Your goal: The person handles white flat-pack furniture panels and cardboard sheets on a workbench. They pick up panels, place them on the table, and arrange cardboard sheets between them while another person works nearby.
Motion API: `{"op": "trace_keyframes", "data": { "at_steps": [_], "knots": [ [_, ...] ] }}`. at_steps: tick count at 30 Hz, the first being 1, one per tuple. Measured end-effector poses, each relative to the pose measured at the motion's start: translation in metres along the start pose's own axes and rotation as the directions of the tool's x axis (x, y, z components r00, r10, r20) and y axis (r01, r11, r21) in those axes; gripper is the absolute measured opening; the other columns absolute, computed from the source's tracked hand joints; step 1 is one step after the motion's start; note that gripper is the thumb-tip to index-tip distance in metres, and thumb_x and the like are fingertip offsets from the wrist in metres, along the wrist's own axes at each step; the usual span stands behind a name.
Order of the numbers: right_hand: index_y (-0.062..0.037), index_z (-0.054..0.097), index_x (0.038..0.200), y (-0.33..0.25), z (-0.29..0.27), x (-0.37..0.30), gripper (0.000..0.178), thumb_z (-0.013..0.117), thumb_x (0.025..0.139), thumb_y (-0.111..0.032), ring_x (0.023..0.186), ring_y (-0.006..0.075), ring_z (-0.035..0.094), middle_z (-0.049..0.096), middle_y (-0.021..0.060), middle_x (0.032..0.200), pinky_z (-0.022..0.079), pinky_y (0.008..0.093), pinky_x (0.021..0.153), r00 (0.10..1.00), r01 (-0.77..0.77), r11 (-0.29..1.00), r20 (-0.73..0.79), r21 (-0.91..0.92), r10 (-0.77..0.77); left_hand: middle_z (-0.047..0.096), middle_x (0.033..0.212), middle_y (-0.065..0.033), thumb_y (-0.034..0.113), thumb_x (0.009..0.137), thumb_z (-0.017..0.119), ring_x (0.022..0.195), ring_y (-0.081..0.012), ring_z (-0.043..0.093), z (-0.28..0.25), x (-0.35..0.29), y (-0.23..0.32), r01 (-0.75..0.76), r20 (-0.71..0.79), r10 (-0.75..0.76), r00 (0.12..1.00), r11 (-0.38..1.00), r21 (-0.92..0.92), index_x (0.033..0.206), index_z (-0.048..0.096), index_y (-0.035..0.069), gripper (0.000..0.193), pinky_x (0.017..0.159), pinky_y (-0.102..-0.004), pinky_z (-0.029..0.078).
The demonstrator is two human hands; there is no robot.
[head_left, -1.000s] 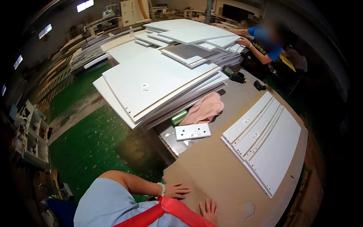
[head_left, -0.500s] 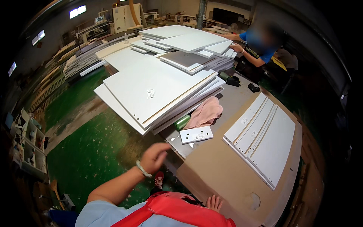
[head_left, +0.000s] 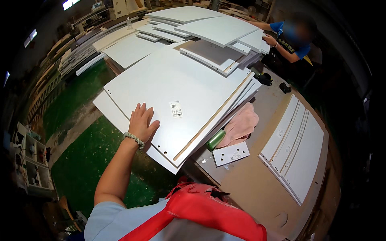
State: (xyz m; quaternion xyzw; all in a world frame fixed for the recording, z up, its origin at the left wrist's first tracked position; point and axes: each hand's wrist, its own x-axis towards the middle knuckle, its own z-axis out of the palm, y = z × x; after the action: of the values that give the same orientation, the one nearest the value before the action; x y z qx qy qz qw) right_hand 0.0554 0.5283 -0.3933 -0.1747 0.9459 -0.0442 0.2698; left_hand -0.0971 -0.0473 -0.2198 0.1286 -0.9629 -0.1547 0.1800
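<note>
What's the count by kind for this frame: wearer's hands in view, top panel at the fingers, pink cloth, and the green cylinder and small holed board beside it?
Left hand: 1
Large white top panel: 1
Pink cloth: 1
Green cylinder: 1
Small holed white board: 1
Total: 5
</note>
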Motion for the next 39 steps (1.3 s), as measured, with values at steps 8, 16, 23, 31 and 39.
{"op": "trace_keyframes", "data": {
  "at_steps": [8,16,23,31,39],
  "knots": [
    [-0.0004,0.061,0.11,-0.088,-0.159,0.067,0.035,0.06,0.084,-0.023,0.097,0.0342,0.061,0.063,0.0189,0.106,0.048,0.0386,0.084,0.926,0.005,0.819,-0.312,0.574,0.213,0.021,0.149,-0.0178,0.043,0.087,0.049,0.14,-0.0316,0.013,-0.002,-0.009,0.013,-0.002,0.194,-0.026,0.981,0.99,0.141,0.141,0.032,0.007,0.066,0.112,-0.0478,0.007],
    [0.0024,0.06,0.112,-0.104,-0.185,0.112,0.033,0.061,0.086,-0.017,0.091,0.0259,0.064,0.064,0.0192,0.104,0.05,0.0324,0.077,0.93,0.254,0.69,-0.367,0.677,0.018,0.025,0.146,-0.0201,0.036,0.084,0.056,0.139,-0.0326,0.015,0.009,-0.037,0.015,0.086,0.002,-0.086,0.996,0.996,0.009,0.137,0.035,0.002,0.067,0.112,-0.0491,0.007],
    [0.0038,0.059,0.114,-0.087,-0.167,0.127,0.03,0.06,0.088,-0.012,0.086,0.015,0.062,0.065,0.0134,0.103,0.05,0.0266,0.074,0.99,0.139,0.474,-0.114,0.869,-0.081,0.027,0.141,-0.0278,0.042,0.076,0.071,0.131,-0.0355,0.029,0.047,-0.054,-0.03,0.354,-0.127,-0.869,0.478,0.323,-0.878,0.139,0.016,-0.008,0.098,0.108,-0.0378,0.025],
    [0.0038,0.059,0.114,-0.104,-0.21,0.157,0.031,0.059,0.088,-0.013,0.095,0.0202,0.062,0.065,0.0155,0.105,0.048,0.0312,0.083,0.946,0.308,0.557,-0.185,0.771,-0.267,0.052,0.122,-0.0267,0.035,0.086,0.061,0.111,-0.0341,0.052,0.07,-0.038,-0.057,0.479,-0.191,-0.897,0.398,0.381,-0.791,0.126,0.039,-0.011,0.064,0.095,-0.0371,0.039],
    [0.0006,0.061,0.109,-0.176,-0.243,0.154,0.033,0.06,0.085,-0.023,0.095,0.0309,0.062,0.064,0.0177,0.103,0.048,0.0355,0.082,0.726,0.677,0.449,-0.427,0.584,-0.54,0.032,0.141,-0.0253,0.026,0.087,0.059,0.136,-0.0348,0.021,0.032,-0.037,-0.007,0.198,-0.51,-0.399,0.762,0.893,-0.404,0.141,0.024,0.001,0.069,0.111,-0.0442,0.016]
  ]
}}
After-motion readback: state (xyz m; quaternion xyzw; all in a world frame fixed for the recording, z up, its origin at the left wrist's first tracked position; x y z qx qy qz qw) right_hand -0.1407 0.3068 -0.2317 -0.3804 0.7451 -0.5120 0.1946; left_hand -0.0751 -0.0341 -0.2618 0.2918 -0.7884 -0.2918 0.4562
